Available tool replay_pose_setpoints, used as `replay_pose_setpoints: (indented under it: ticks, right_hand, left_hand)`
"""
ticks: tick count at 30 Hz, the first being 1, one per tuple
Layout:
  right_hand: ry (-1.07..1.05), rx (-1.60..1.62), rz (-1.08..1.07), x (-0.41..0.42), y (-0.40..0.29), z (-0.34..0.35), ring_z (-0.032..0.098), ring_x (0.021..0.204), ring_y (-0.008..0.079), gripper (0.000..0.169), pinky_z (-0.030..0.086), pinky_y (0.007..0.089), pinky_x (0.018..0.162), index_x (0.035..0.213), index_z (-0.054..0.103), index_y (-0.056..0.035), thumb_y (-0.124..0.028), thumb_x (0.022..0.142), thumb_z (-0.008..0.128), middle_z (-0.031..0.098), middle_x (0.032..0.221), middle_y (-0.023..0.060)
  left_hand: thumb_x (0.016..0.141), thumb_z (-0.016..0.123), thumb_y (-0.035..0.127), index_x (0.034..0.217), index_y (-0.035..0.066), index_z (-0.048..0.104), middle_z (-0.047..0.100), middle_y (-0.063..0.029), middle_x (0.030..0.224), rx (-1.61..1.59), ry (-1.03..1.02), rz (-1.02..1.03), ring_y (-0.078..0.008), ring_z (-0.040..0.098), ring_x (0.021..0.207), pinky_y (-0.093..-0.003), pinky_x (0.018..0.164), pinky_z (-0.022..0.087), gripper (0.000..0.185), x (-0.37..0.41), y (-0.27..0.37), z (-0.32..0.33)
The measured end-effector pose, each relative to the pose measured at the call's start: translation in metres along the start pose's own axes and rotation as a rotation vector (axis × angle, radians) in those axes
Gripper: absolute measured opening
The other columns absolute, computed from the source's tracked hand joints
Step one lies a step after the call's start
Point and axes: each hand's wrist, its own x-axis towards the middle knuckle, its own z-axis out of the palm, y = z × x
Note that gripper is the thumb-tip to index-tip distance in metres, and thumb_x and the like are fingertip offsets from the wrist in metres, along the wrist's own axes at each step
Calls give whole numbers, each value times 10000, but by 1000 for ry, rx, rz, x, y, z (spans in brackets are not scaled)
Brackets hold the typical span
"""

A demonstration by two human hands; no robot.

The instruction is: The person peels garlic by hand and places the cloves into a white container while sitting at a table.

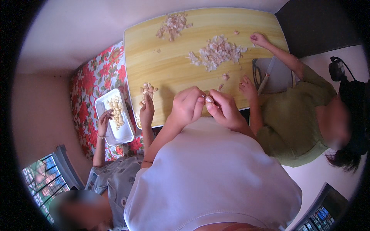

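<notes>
A garlic clove (208, 100) is pinched between my two hands, just above the near edge of the yellow wood-grain table (185, 63). My left hand (188, 104) has its thumb and fingertips on the clove's left side. From the other side, my right hand (225, 108) grips it between thumb and curled forefinger. Beyond my hands lies a broad heap of papery garlic skins (221, 53). Small garlic pieces (225, 76) rest on the table past my right hand. Several unpeeled cloves (149, 88) are piled to the left.
Left, a person reaches into a white tray (127, 135) of peeled cloves on a floral cloth (86, 83). Right, a person in green has both hands over the table, near a knife (267, 74) on a cutting board (281, 72). More skins (173, 26) lie at the far edge.
</notes>
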Motion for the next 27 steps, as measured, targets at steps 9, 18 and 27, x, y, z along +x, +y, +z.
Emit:
replay_pose_setpoints:
  ticks: [9, 18, 27]
  right_hand:
    - [4, 221, 63, -9, 1, -5, 417, 528, 198, 151, 336, 300, 511, 723, 447, -8, -153, 756, 420, 423, 592, 103]
    - [168, 25, -44, -21, 9, -13, 354, 513, 93, 141, 291, 226, 451, 695, 424, -29, -19, 667, 562, 394, 598, 30]
    - [274, -226, -50, -26, 22, -37, 454, 547, 157, 203, 361, 265, 487, 666, 455, -39, -86, 638, 650, 460, 595, 47]
  left_hand:
    - [832, 412, 105, 685, 17, 454, 460, -41, 562, -500, 103, -364, -87, 427, 440, -218, 399, 348, 177, 8, -6, 6]
    - [762, 513, 87, 872, -28, 483, 539, -119, 708, -108, -102, -399, -165, 508, 485, -269, 489, 439, 162, 23, -150, 69]
    - [694, 581, 26, 862, -14, 516, 535, -83, 807, -354, -279, -389, -127, 537, 654, -221, 519, 445, 184, 45, -76, 39]
